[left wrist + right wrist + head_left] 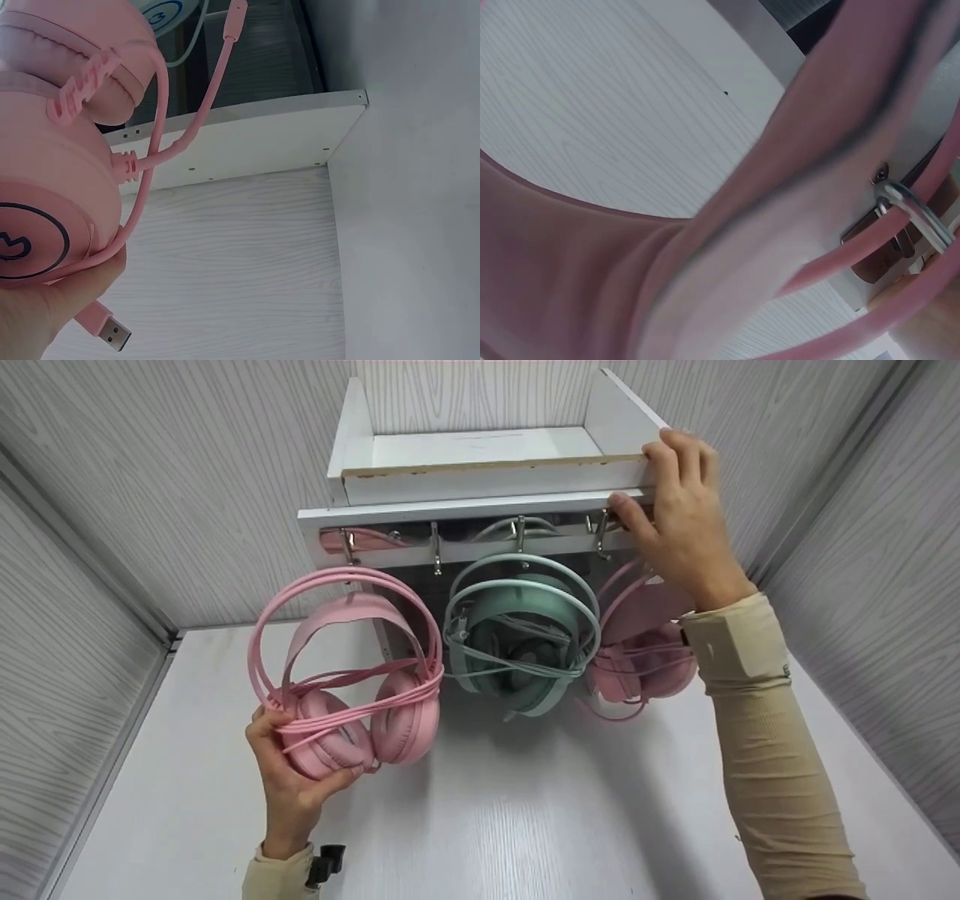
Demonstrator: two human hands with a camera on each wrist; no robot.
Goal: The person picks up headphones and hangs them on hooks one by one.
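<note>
At the left, my left hand point(289, 787) holds a pair of pink headphones point(411, 727) by the lower ear cup, with the thumb beneath. Their cable is wound around them, and a pink USB plug point(115, 332) dangles below the cup in the left wrist view. The headband arches just below the leftmost hook point(348, 544), apart from it as far as I can see. My right hand point(686, 529) grips the right end of a white shelf unit point(495, 486), fingers over the top edge and thumb on the board below. Beside that wrist hang more pink headphones point(671, 660), their band over a hook point(911, 210).
Green headphones point(559, 604) hang from a middle hook point(520, 536). The second hook point(436, 547) from the left carries nothing. A white tabletop point(510, 810) lies below, with wood-grain panels point(862, 510) at the back and sides.
</note>
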